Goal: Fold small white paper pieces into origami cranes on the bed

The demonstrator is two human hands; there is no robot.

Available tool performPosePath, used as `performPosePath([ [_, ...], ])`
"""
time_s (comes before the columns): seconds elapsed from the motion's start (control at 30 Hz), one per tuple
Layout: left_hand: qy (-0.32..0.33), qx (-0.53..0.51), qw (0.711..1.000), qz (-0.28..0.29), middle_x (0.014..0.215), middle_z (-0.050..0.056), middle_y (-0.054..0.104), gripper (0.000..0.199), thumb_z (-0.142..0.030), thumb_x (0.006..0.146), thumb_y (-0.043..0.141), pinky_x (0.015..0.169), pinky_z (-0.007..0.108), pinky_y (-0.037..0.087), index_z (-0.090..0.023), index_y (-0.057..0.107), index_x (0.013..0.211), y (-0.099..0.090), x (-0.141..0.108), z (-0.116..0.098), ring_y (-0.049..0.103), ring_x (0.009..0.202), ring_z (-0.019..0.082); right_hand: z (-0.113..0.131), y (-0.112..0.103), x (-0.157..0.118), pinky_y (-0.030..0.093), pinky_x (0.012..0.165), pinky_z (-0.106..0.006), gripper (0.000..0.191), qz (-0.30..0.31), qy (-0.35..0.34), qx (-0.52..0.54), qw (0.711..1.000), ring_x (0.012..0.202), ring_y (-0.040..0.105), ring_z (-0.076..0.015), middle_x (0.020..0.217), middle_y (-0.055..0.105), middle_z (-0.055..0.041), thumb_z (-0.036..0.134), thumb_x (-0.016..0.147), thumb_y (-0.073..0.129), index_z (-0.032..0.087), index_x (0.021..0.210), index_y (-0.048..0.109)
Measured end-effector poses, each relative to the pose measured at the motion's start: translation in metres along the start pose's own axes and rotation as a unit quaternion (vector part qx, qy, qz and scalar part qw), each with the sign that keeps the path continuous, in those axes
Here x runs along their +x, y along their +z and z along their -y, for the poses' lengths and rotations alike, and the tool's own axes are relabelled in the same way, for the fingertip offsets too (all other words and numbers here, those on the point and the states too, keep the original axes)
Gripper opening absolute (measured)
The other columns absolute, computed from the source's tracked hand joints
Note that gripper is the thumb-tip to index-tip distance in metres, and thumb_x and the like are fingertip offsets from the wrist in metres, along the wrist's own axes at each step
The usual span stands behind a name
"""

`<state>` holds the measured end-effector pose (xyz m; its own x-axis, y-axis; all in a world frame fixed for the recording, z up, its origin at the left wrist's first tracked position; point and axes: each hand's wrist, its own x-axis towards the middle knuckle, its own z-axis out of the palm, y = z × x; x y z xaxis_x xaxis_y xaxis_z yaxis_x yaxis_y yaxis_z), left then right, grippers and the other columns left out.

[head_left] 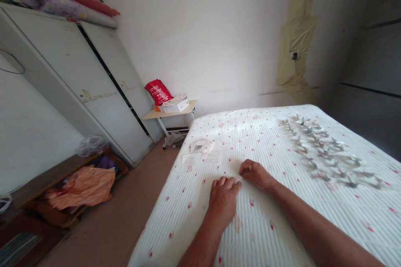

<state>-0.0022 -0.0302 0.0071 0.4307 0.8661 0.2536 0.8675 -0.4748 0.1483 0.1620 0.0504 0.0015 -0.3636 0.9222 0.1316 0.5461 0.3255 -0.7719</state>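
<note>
My left hand (223,199) rests on the bed, its fingers curled over the near end of a small whitish printed slip (238,179). At the slip's other end is my right hand (255,175), thumb and fingers closed in a pinch. Much of the slip is hidden by my fingers. Beyond my left hand lie a printed paper (189,159) and a second one (213,157), both flat. A white packet with a dark label (200,147) is just behind them. Several small greyish folded pieces (322,142), blurred, stand in rows to the right.
A quilted white bedcover (250,233) with red dots spreads beneath my hands. Past its far left corner, a small table (175,112) bears a red bag (158,91) and a white box (179,105). A grey cabinet (72,66) and a low wooden bench (75,217) stand left.
</note>
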Motion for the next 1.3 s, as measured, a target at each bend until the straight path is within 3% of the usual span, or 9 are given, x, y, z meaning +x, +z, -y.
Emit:
performPosePath([
  [0.53,-0.019,0.037,0.999,0.032,0.109,0.003,0.056,0.034,-0.024,0.088,0.034,0.078,0.034,0.034,-0.031,0.05,0.116,-0.007,0.001,-0.007,0.043,0.097,0.02,0.005,0.002,-0.001,0.04,0.063,-0.02,0.017,0.013,-0.019,-0.082,0.996,0.068,0.053,-0.011,0.08,0.056,-0.0031,0.006,0.059,0.054,0.015,0.069,0.063],
  [0.97,-0.021,0.036,0.999,0.023,0.112,0.002,0.056,0.033,-0.028,0.089,0.034,0.077,0.035,0.034,-0.033,0.049,0.118,-0.003,0.0,-0.004,0.043,0.096,0.02,-0.005,0.0,0.009,0.039,0.062,-0.021,0.014,-0.052,0.088,-0.106,0.989,0.067,0.053,-0.013,0.072,0.06,-0.0043,0.006,0.057,0.051,0.014,0.061,0.061],
  [1.2,-0.013,0.038,0.999,0.015,0.107,0.003,0.057,0.033,-0.028,0.089,0.033,0.076,0.036,0.034,-0.032,0.05,0.118,-0.002,0.0,-0.004,0.044,0.094,0.021,-0.01,-0.008,0.008,0.034,0.047,-0.019,0.015,-0.053,0.128,-0.059,0.989,0.047,0.047,-0.0089,0.054,0.057,0.0014,0.012,0.064,0.049,0.015,0.069,0.062],
  [1.3,-0.013,0.047,0.999,0.016,0.108,0.004,0.057,0.033,-0.028,0.089,0.032,0.077,0.036,0.034,-0.03,0.05,0.117,-0.001,0.001,-0.005,0.044,0.094,0.021,-0.005,-0.005,0.006,0.036,0.049,-0.019,0.015,-0.055,0.114,-0.021,0.992,0.048,0.048,-0.0091,0.055,0.058,0.0014,0.016,0.067,0.048,0.015,0.07,0.063],
])
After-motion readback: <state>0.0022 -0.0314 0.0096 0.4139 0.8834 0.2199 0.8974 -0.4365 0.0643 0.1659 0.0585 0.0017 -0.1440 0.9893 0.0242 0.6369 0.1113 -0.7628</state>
